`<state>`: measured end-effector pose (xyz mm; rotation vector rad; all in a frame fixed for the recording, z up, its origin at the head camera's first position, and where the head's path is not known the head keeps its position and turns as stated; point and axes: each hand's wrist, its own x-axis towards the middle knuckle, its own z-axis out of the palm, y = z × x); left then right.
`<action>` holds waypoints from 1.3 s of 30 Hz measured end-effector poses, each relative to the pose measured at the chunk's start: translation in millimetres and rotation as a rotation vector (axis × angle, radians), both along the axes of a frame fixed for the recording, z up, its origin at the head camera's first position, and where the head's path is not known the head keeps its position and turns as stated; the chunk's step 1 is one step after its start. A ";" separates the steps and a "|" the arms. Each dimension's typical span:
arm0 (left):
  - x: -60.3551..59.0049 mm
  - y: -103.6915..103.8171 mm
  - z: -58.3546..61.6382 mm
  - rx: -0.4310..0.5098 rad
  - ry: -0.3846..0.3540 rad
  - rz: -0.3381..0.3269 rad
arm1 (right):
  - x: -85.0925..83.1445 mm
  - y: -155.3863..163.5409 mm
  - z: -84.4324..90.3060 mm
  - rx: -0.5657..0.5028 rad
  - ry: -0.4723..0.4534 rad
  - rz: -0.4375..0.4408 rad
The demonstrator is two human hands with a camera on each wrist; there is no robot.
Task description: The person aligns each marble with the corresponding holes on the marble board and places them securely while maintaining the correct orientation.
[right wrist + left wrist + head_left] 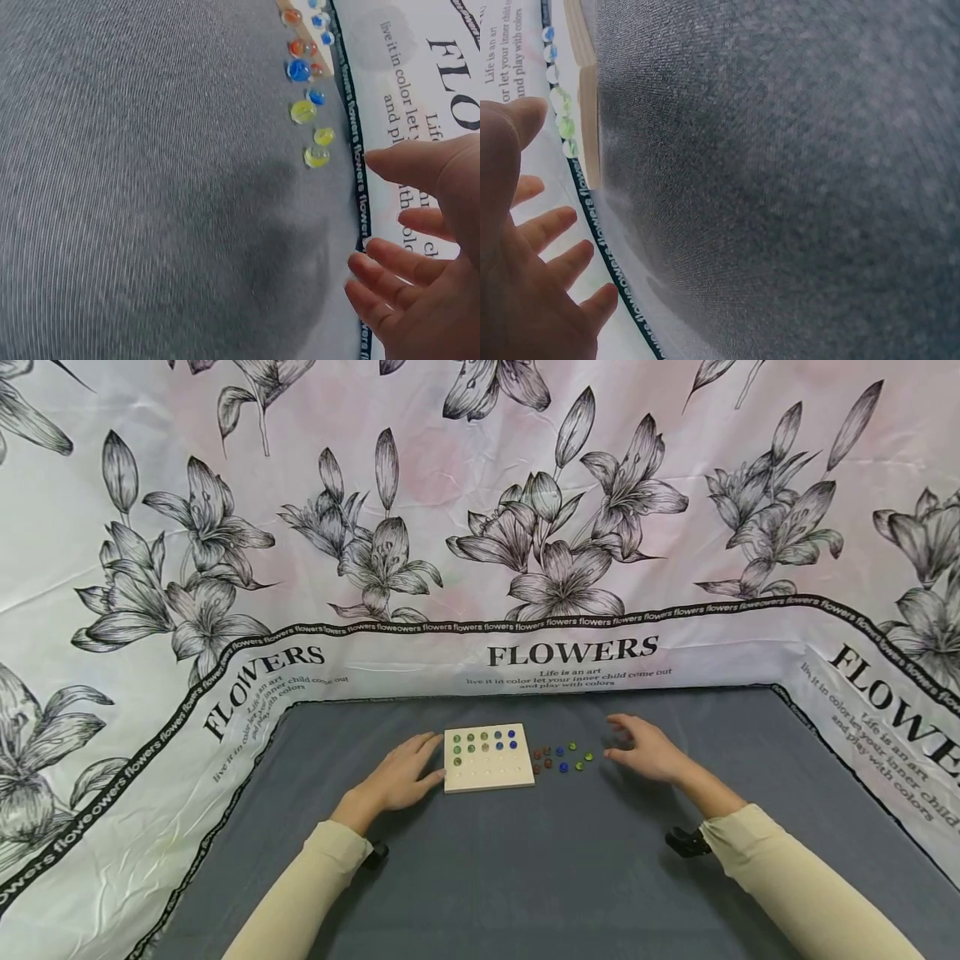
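Head view showed the left hand (401, 774) spread beside the wooden board (488, 759); right wrist view alone showed loose marbles (304, 112) clearly, right hand (420, 255) spread, empty.

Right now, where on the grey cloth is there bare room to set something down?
Bare: the near cloth between both sleeves, and the strip behind the board. Crowded: the loose marbles between board and right hand.

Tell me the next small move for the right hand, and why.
Probably reach the right hand left and pinch one loose marble from the scatter. The board has open holes in its lower rows, the left hand rests against its edge, and the right hand holds nothing, fingers relaxed.
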<state>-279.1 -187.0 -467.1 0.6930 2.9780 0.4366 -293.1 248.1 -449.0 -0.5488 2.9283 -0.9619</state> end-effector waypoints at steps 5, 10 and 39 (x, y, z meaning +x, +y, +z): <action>-0.7 2.5 0.1 0.013 -0.028 -0.002 | -3.2 -4.2 -2.8 -0.039 -0.031 0.003; -1.8 3.5 -2.3 0.002 -0.062 0.008 | -8.0 -8.5 -7.1 -0.059 -0.089 0.008; -0.4 12.1 -12.7 -0.066 -0.061 -0.009 | -18.7 -25.0 -16.8 -0.045 -0.106 0.001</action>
